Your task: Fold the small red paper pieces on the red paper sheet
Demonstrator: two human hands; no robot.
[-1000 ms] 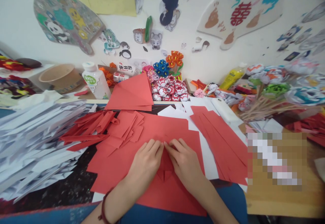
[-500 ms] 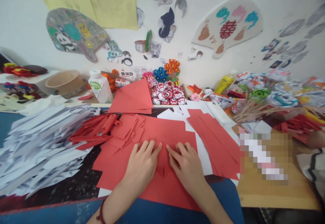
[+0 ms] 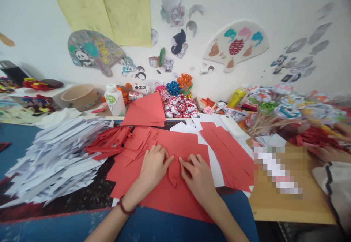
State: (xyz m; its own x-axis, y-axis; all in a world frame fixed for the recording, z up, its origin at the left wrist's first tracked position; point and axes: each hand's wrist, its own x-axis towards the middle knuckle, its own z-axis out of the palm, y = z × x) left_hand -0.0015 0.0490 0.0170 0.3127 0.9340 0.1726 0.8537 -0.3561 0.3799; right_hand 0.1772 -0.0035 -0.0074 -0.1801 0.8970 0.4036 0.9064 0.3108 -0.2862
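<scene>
Place: paper-craft workroom | red sheets (image 3: 164,203) | folded white strips (image 3: 60,157) | stick-stemmed flowers (image 3: 287,111)

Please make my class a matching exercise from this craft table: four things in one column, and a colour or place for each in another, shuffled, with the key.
Things
1. folded red paper
2. large heap of paper strips
3. tilted bottle
4. upright bottle

Descriptions
A. yellow, at the back right
B. white with green print, at the back left
C. between the left hand and the right hand
D. white, lying at the left

Pairs: 1-C, 2-D, 3-A, 4-B
</scene>
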